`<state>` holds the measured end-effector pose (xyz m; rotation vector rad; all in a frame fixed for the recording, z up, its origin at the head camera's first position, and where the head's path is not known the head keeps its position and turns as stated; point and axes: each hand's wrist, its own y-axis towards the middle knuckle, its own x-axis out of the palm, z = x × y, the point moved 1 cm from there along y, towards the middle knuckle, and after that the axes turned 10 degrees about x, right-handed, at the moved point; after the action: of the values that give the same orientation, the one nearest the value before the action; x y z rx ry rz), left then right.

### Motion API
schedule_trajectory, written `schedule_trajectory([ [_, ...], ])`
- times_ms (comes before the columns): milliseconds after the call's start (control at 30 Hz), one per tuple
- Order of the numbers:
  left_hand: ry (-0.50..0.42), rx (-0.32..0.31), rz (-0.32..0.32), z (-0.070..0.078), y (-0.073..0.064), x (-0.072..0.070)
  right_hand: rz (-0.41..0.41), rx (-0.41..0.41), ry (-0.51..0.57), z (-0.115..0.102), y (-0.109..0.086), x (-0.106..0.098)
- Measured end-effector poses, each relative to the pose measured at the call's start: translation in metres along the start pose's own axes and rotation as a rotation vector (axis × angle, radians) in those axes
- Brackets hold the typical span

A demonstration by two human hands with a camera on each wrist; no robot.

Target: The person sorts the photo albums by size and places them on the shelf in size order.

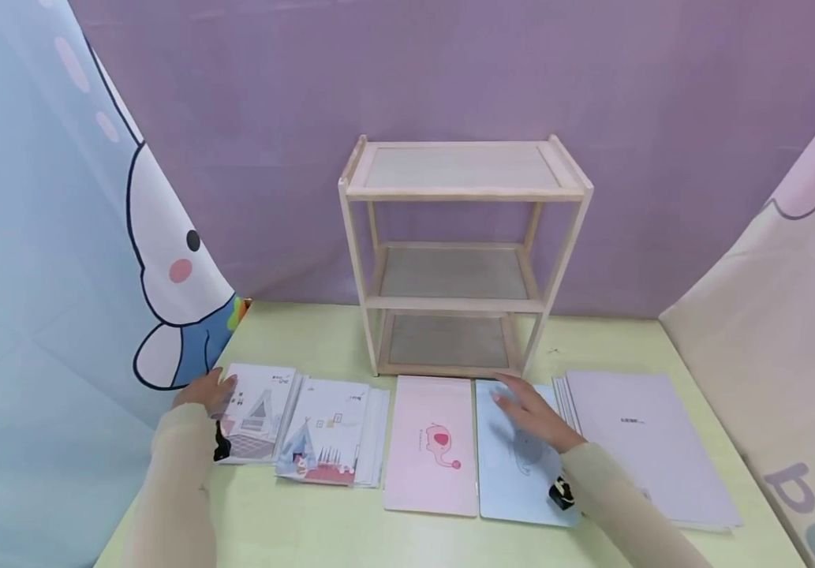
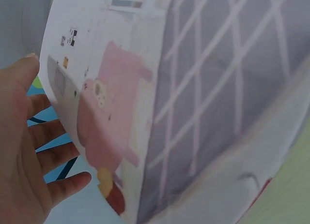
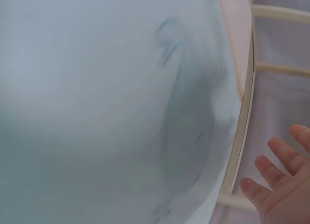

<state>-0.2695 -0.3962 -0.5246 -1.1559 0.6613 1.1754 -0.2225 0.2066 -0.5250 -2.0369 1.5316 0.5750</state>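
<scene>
At the left end of the row lies a white booklet with a grey tent picture (image 1: 259, 410). My left hand (image 1: 203, 392) is at its left edge, fingers spread; in the left wrist view that hand (image 2: 29, 141) is beside the booklet's cover (image 2: 116, 103), and whether it touches is unclear. Over the upper part of a light blue elephant-print booklet (image 1: 510, 481) hovers my right hand (image 1: 531, 412). The right wrist view shows that hand (image 3: 286, 180) with straight, parted fingers holding nothing. A pink elephant-print booklet (image 1: 428, 465) lies left of the blue one.
A three-tier wooden shelf (image 1: 464, 193) stands behind the row. Overlapping white booklets with a blue tent (image 1: 329, 430) lie left of the pink one. At the right is a stack of large pale lilac booklets (image 1: 652, 454). Printed cloth (image 1: 38, 276) borders the light green table (image 1: 308, 536).
</scene>
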Motion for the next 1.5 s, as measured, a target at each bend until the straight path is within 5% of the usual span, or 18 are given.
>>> schedule_trajectory([
  [233,-0.025,-0.032,-0.018,0.002,0.001,0.001,-0.045,0.022,0.01,-0.027,0.01,0.017],
  [633,-0.019,0.003,-0.041,-0.001,0.003,0.006,-0.094,0.065,-0.004,-0.074,0.029,0.054],
  [933,-0.038,-0.017,-0.045,-0.001,0.002,0.009,-0.219,-0.06,0.041,-0.102,0.041,0.086],
  [1167,-0.08,-0.033,-0.035,0.002,0.003,0.007,-0.243,-0.133,0.013,-0.125,0.052,0.103],
  [1500,-0.094,0.006,0.012,-0.004,0.011,0.011,-0.285,-0.097,0.077,-0.144,0.056,0.127],
])
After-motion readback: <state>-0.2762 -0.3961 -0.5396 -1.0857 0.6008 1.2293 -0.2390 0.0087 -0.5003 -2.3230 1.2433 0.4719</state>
